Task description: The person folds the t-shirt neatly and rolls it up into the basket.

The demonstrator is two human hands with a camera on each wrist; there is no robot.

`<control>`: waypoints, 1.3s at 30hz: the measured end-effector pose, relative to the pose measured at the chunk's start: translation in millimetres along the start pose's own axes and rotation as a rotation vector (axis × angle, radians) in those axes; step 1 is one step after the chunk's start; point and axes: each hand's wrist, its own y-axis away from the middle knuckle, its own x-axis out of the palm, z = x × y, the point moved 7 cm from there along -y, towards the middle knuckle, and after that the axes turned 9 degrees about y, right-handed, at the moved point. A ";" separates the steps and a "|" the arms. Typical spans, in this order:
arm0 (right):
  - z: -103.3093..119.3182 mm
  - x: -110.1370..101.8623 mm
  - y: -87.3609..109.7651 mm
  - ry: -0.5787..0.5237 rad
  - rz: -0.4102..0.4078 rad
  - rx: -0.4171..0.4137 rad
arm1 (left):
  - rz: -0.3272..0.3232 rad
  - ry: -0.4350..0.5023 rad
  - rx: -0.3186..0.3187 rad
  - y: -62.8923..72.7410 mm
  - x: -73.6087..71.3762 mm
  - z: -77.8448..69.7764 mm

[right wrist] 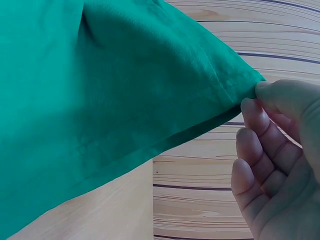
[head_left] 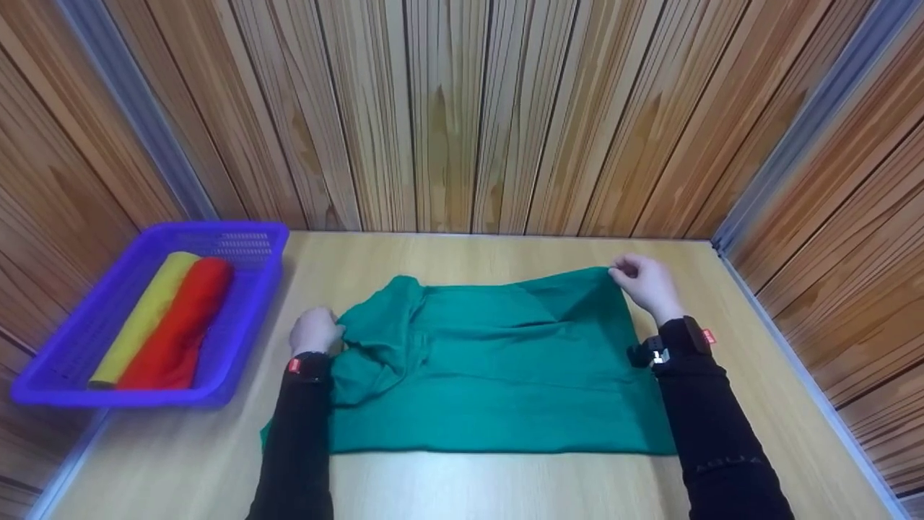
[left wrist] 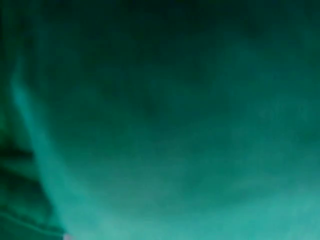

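Note:
A green T-shirt (head_left: 505,375) lies spread across the table, bunched and creased on its left side, flatter toward the right. My right hand (head_left: 646,285) pinches its far right corner between thumb and forefinger and lifts it. In the right wrist view that hand (right wrist: 280,145) has the hemmed corner at the thumb tip, the other fingers loosely bent below. At the bunched left edge, my left hand (head_left: 316,331) grips the cloth, its fingertips hidden from the head view. Close, blurred green fabric (left wrist: 175,165) fills the left wrist view.
A purple plastic basket (head_left: 253,347) stands on the left of the table (head_left: 462,491). Inside it lie a yellow cloth roll (head_left: 148,314) and a red one (head_left: 177,328). Wood-panelled walls (head_left: 447,115) rise at the back and both sides.

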 end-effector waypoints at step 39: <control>10.0 -15.1 -2.0 0.016 -0.099 -0.013 | -0.401 0.211 0.696 3.8 -110.8 -165.4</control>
